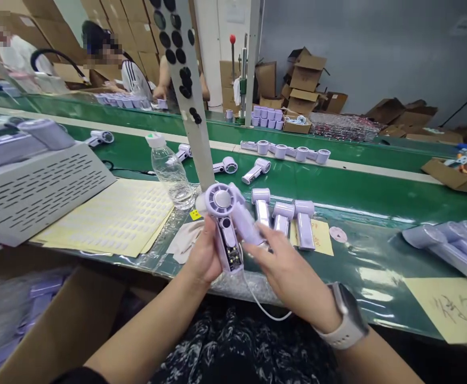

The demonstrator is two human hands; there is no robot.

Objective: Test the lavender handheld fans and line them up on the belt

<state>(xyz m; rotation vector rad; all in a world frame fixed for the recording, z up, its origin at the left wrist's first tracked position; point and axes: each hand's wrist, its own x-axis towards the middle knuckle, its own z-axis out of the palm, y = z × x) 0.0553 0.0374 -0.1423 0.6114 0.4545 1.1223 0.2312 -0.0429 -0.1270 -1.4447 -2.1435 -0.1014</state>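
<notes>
My left hand [203, 250] is wrapped round the handle of a lavender handheld fan [221, 200], its round grille turned up towards me. The lower part of that handle is uncovered and shows a circuit board [233, 258]. A white cable [261, 306] runs from near its bottom end towards my right wrist. My right hand [281, 261] has its fingers closed at the lower end of a second lavender fan [246, 221], which is blurred and partly behind the first. Just beyond, several lavender fans [283, 216] lie side by side on the green bench.
A water bottle [171, 173] stands by a metal post [193, 106]. Left are sticker sheets [109, 218] and a slotted grey box [37, 181]. More fans [449, 242] lie at right near a handwritten yellow paper [449, 309]. Co-workers [133, 74] sit across the conveyor [361, 186].
</notes>
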